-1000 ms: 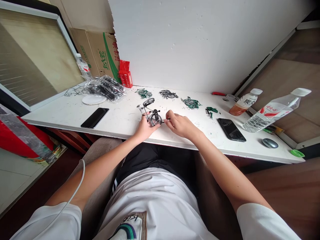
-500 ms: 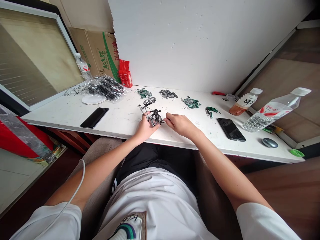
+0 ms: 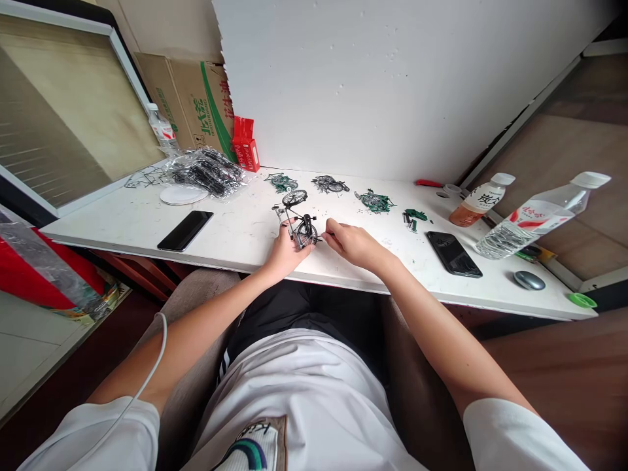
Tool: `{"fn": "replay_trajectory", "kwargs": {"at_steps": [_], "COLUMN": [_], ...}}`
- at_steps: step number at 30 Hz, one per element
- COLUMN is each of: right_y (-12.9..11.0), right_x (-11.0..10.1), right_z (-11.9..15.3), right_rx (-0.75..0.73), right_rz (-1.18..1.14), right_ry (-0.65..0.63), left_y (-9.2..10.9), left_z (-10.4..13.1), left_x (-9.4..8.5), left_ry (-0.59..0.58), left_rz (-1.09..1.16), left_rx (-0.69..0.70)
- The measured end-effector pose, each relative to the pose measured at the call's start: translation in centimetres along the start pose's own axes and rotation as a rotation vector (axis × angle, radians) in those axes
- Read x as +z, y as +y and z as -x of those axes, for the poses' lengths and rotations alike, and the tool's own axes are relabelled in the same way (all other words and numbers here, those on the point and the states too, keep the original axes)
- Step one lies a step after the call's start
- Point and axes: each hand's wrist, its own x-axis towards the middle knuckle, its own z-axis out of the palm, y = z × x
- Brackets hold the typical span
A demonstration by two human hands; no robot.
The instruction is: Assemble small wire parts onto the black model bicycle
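Observation:
A small black model bicycle (image 3: pixel 306 226) is tilted over the white table near its front edge, one wheel pointing away from me. My left hand (image 3: pixel 286 254) grips it around the nearer wheel and frame. Just right of that wheel, my right hand (image 3: pixel 350 243) is closed in a pinch, its fingertips close to the wheel's edge. Whatever those fingertips hold is too small to make out. Beyond the bicycle lie clusters of green parts (image 3: pixel 375 201) and dark parts (image 3: pixel 331 185).
On the left are a black phone (image 3: pixel 186 231), a white disc (image 3: pixel 183 195) and a plastic bag of black parts (image 3: pixel 209 173). On the right lie another phone (image 3: pixel 454 254), a tea bottle (image 3: pixel 482 200), a water bottle (image 3: pixel 542 216) and a grey mouse (image 3: pixel 529 280).
The bicycle has tipped very slightly in my left hand. My right hand has barely moved beside the nearer wheel.

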Motion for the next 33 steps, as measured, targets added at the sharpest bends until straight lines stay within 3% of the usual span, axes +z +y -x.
{"fn": "replay_trajectory", "kwargs": {"at_steps": [10,18,25,33], "right_y": [0.0,0.5,0.5,0.4], "right_x": [0.2,0.2,1.0,0.8], "right_z": [-0.1,0.1,-0.3,-0.3], "right_rx": [0.017,-0.003,0.016,0.055], "right_rz": [0.048,-0.077,0.018,0.033], "right_ry": [0.006,0.034,0.028,0.032], "left_y": [0.2,0.1,-0.1,-0.1], "left_z": [-0.1,0.0,-0.2,0.2], "left_x": [0.1,0.0,-0.1,0.0], "left_ry": [-0.007,-0.007,-0.006,-0.002], "left_rz": [0.028,0.010,0.030,-0.083], "left_rx": [-0.017,-0.004,-0.032,0.030]}}
